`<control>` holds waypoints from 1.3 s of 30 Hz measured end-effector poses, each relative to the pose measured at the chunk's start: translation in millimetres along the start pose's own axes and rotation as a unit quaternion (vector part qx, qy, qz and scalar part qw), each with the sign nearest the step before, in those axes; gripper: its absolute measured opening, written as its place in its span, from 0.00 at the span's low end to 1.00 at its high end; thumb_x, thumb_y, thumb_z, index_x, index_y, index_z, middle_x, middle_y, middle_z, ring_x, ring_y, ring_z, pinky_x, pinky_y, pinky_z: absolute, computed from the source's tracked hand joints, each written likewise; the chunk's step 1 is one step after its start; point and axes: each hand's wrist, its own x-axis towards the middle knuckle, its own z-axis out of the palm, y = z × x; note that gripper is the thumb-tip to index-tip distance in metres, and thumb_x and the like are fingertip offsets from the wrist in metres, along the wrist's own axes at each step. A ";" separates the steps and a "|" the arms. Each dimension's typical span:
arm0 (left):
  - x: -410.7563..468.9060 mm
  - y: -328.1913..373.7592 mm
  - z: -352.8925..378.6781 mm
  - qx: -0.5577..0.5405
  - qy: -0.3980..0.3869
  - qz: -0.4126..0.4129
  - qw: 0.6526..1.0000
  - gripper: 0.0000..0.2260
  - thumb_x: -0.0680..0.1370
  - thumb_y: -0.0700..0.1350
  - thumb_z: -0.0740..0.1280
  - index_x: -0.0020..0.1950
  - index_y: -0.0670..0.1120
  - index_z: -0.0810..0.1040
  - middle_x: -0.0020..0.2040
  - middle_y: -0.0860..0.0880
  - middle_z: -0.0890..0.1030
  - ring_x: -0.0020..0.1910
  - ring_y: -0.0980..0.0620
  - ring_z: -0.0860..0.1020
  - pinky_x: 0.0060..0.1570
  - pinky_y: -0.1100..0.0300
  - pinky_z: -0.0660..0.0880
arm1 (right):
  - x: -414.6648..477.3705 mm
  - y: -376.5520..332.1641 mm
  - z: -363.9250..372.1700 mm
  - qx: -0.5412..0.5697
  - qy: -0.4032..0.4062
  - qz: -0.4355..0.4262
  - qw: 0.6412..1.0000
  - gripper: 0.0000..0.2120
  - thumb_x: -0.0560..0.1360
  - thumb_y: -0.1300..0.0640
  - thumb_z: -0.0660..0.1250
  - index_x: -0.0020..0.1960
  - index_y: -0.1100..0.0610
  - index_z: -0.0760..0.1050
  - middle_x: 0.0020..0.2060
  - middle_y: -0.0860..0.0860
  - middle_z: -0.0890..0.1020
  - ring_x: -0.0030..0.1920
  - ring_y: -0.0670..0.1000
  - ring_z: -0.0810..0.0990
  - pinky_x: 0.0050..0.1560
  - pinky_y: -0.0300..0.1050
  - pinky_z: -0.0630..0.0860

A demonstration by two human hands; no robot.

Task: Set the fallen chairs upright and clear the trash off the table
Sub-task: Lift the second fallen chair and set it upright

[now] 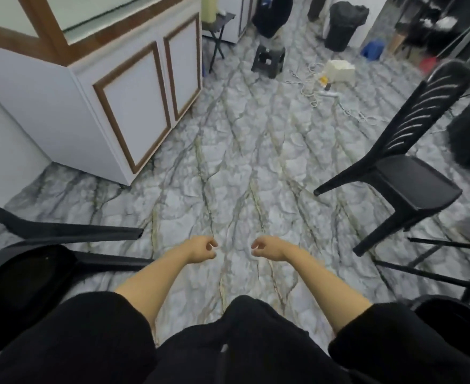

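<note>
A black plastic chair (28,273) lies on its side at the lower left, its legs pointing right across the marble-patterned floor. A second black chair (411,181) with a slatted back stands on its legs at the right. My left hand (200,249) and my right hand (267,250) hang side by side over bare floor between the two chairs. Both have loosely curled fingers, hold nothing and touch neither chair. Thin black metal legs (436,273) show at the right edge; no tabletop or trash on it is visible.
A white cabinet (134,106) with brown trim stands at the left. Farther back are a black step stool (268,58), a black bin (342,23), and a white box (339,72) with cables (353,112) trailing over the floor. A dark rounded object (455,317) sits at the lower right.
</note>
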 end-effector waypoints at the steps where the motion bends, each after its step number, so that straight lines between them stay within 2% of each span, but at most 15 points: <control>1: 11.6 -2.4 -14.2 -0.008 0.002 -0.006 1.000 0.20 0.78 0.46 0.63 0.69 0.44 0.68 0.68 0.43 0.73 0.66 0.45 0.72 0.64 0.56 0.69 | 17.4 -6.5 -16.1 -0.010 -0.008 -0.009 1.000 0.20 0.79 0.51 0.58 0.68 0.59 0.66 0.68 0.58 0.71 0.66 0.57 0.71 0.66 0.49 0.67; 9: 106.9 -41.8 -144.6 -0.090 0.053 -0.078 0.991 0.19 0.79 0.46 0.62 0.69 0.43 0.69 0.68 0.43 0.73 0.66 0.45 0.72 0.64 0.55 0.69 | 180.5 -79.7 -147.6 -0.116 -0.057 -0.087 0.988 0.19 0.79 0.51 0.58 0.67 0.59 0.68 0.68 0.58 0.71 0.66 0.57 0.71 0.64 0.48 0.68; 17: 158.3 -99.2 -245.2 -0.211 0.150 -0.164 0.952 0.18 0.79 0.44 0.62 0.68 0.43 0.70 0.67 0.42 0.74 0.66 0.45 0.73 0.64 0.58 0.69 | 316.1 -197.2 -236.5 -0.228 -0.109 -0.177 0.951 0.18 0.79 0.52 0.58 0.66 0.60 0.70 0.66 0.58 0.73 0.65 0.58 0.71 0.63 0.48 0.68; 21: 163.5 -143.1 -285.8 -0.271 0.191 -0.201 0.922 0.17 0.79 0.42 0.61 0.67 0.42 0.71 0.67 0.41 0.74 0.65 0.44 0.73 0.64 0.56 0.69 | 367.9 -275.4 -252.2 -0.290 -0.136 -0.224 0.920 0.18 0.79 0.52 0.59 0.65 0.61 0.70 0.66 0.59 0.73 0.64 0.58 0.72 0.62 0.48 0.68; 24: 163.8 -187.3 -318.5 -0.307 0.213 -0.230 0.899 0.18 0.79 0.42 0.61 0.69 0.41 0.69 0.68 0.41 0.73 0.66 0.44 0.72 0.64 0.58 0.68 | 397.6 -342.6 -257.1 -0.327 -0.151 -0.270 0.893 0.17 0.79 0.54 0.59 0.64 0.62 0.71 0.65 0.60 0.74 0.64 0.59 0.72 0.59 0.47 0.69; 26: 159.6 -220.5 -339.0 -0.326 0.232 -0.249 0.882 0.18 0.79 0.43 0.61 0.69 0.41 0.69 0.68 0.41 0.73 0.66 0.45 0.72 0.64 0.58 0.68 | 415.1 -389.2 -256.3 -0.355 -0.160 -0.292 0.873 0.18 0.79 0.54 0.58 0.65 0.62 0.71 0.65 0.60 0.74 0.64 0.59 0.72 0.62 0.49 0.69; 33: 119.8 -341.2 -397.3 -0.372 0.260 -0.310 0.835 0.17 0.80 0.43 0.60 0.69 0.43 0.69 0.69 0.42 0.72 0.67 0.45 0.72 0.62 0.58 0.69 | 464.3 -557.3 -231.2 -0.418 -0.192 -0.346 0.818 0.18 0.79 0.53 0.59 0.65 0.60 0.71 0.66 0.58 0.74 0.64 0.58 0.72 0.64 0.48 0.68; 39: 86.5 -413.3 -413.7 -0.430 0.286 -0.363 0.776 0.18 0.79 0.42 0.61 0.69 0.42 0.69 0.68 0.42 0.74 0.66 0.44 0.72 0.63 0.56 0.69 | 475.1 -683.5 -198.9 -0.461 -0.220 -0.401 0.761 0.18 0.79 0.55 0.59 0.66 0.63 0.70 0.66 0.59 0.74 0.64 0.58 0.72 0.63 0.46 0.69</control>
